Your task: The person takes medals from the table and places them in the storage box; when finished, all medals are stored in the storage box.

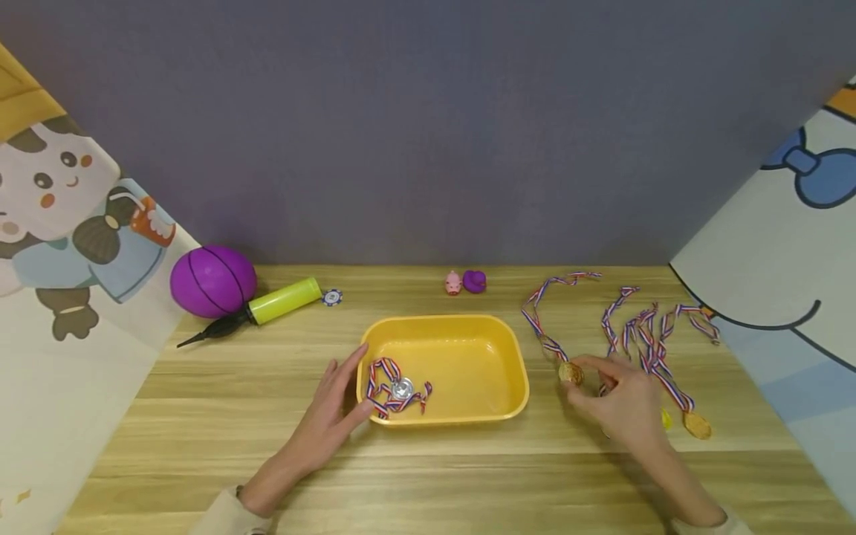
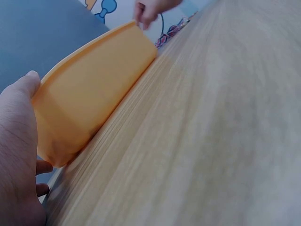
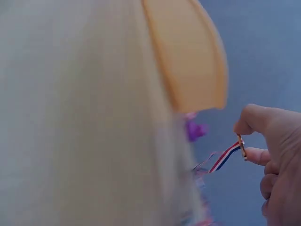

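Between thumb and forefinger my right hand (image 1: pixel 622 397) pinches a gold medal (image 1: pixel 571 373) by its edges, to the right of the yellow tray. Its striped ribbon (image 1: pixel 535 312) trails away toward the back; the right wrist view shows the medal (image 3: pixel 241 147) edge-on. My left hand (image 1: pixel 328 416) rests against the left end of the yellow tray (image 1: pixel 444 424), fingers extended, thumb at the near rim. Inside the tray, at its left, lies a silver medal (image 1: pixel 402 388) with a bunched red, white and blue ribbon.
More ribbons (image 1: pixel 645 342) lie at the right, with a gold medal (image 1: pixel 698 425) in front. Along the back stand a pink pig (image 1: pixel 453 282) and a purple duck (image 1: pixel 475 281). A purple ball (image 1: pixel 213 281), a yellow-green hand pump (image 1: pixel 284 301) and a poker chip (image 1: pixel 331 297) sit back left.
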{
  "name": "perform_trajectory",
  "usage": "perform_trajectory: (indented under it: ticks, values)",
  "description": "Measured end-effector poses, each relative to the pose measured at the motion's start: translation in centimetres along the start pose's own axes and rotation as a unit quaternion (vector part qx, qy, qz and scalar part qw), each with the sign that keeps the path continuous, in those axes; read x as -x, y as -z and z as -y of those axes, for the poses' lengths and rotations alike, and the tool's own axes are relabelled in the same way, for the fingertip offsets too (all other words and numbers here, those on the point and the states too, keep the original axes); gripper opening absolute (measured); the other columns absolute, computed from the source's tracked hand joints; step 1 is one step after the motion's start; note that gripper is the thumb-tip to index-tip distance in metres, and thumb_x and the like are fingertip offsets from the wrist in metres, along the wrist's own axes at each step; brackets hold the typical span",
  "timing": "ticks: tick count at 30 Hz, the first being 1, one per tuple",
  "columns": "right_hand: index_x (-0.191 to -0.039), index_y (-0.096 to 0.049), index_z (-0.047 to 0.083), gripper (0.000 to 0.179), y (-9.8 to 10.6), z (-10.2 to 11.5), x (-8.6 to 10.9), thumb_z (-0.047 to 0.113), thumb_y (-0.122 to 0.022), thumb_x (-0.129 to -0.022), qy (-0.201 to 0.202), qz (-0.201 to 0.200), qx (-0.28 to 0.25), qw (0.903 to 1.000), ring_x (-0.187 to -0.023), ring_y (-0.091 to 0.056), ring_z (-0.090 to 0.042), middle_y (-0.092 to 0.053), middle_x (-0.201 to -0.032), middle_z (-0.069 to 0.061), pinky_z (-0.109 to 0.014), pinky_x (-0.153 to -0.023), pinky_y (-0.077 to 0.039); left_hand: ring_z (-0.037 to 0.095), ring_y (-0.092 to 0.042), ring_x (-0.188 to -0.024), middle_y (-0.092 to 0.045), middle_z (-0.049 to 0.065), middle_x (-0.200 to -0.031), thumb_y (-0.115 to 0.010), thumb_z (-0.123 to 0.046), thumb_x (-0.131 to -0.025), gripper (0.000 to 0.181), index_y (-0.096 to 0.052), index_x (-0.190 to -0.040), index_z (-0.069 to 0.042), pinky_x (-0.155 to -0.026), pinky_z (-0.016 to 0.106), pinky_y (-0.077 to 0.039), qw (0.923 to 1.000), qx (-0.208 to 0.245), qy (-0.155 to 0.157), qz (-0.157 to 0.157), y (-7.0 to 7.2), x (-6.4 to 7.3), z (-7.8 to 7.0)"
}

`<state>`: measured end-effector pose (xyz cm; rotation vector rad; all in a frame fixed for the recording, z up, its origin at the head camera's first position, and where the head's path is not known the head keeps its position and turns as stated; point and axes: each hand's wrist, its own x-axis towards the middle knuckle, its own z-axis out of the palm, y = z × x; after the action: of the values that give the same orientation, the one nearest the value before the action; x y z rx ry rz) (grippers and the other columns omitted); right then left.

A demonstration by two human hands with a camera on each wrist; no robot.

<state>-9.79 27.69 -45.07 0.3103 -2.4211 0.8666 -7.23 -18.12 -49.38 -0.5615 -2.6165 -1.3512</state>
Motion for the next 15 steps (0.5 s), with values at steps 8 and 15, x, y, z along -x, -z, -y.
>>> perform_trajectory:
  ticks: [8, 15]
  values:
    - [-0.102, -0.088, 0.006, 0.027, 3.2, 3.7, -5.5, -0.001, -0.093, -0.076, -0.034, -0.047, -0.097, 0.9936, -0.063, -0.028, -0.009, -0.034, -0.067, 0.0, -0.028, -0.06, -0.022, 0.062, -0.02, -0.162, -0.036, 0.018, -0.178, -0.065, -0.039, -0.11, 0.079, -0.027, -0.178, -0.024, -0.127, 0.084, -0.007, 1.0, -0.001, -0.005, -0.001, 0.0, -0.1, 0.1]
    - [-0.102, -0.083, -0.011, 0.029, 4.8, 6.4, -10.0, -0.01, -0.087, -0.074, -0.001, -0.131, -0.187, 0.9736, -0.065, -0.026, -0.009, -0.033, -0.066, 0.002, -0.026, -0.057, -0.015, 0.062, -0.02, -0.162, -0.036, 0.017, -0.178, -0.065, -0.04, -0.11, 0.079, -0.026, -0.178, -0.025, -0.127, 0.084, -0.008, 1.0, 0.0, -0.002, -0.002, 0.0, 0.0, 0.2]
